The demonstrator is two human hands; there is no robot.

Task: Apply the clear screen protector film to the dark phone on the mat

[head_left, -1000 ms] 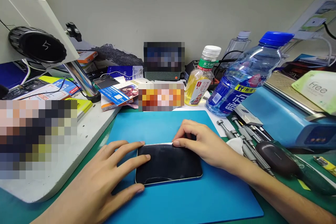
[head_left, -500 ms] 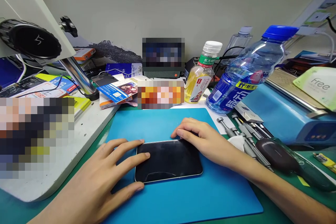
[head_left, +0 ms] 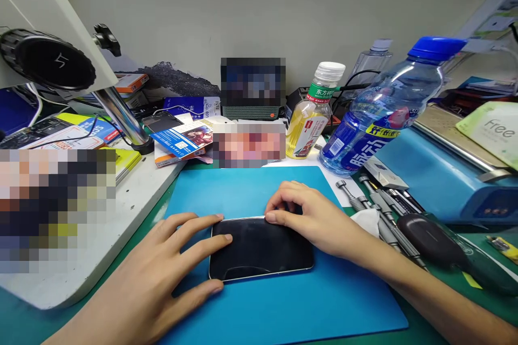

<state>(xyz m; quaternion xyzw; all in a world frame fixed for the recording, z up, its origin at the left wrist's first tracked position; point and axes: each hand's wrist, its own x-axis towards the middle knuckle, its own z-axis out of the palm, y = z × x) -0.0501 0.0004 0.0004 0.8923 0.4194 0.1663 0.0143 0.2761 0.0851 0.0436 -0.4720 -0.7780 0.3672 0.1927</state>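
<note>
A smartphone [head_left: 259, 253] with a dark screen and a thin pale frame lies flat, screen up, on the blue work mat [head_left: 243, 188]. My left hand [head_left: 165, 264] spans its left end with fingers spread. The thumb rests at the near corner, one finger on the glass and another at the far corner, so the phone is held between them. At the far long edge, my right hand [head_left: 305, 215] has thumb and forefinger closed together in a pinch. Its thumb overlaps the phone's edge; its curled fingers are partly hidden. The hand covers the phone's far right corner.
A pale microscope stand [head_left: 133, 226] fills the left side. Behind the mat stand a tea bottle [head_left: 309, 124] and a large blue-capped bottle [head_left: 372, 113]. Several screwdrivers [head_left: 388, 221], a dark oval case [head_left: 431, 240] and a blue machine [head_left: 457, 183] are on the right.
My right thumb and forefinger have closed in on the phone's far edge, the thumb shifting slightly left and down. My left hand keeps its place on the phone.
</note>
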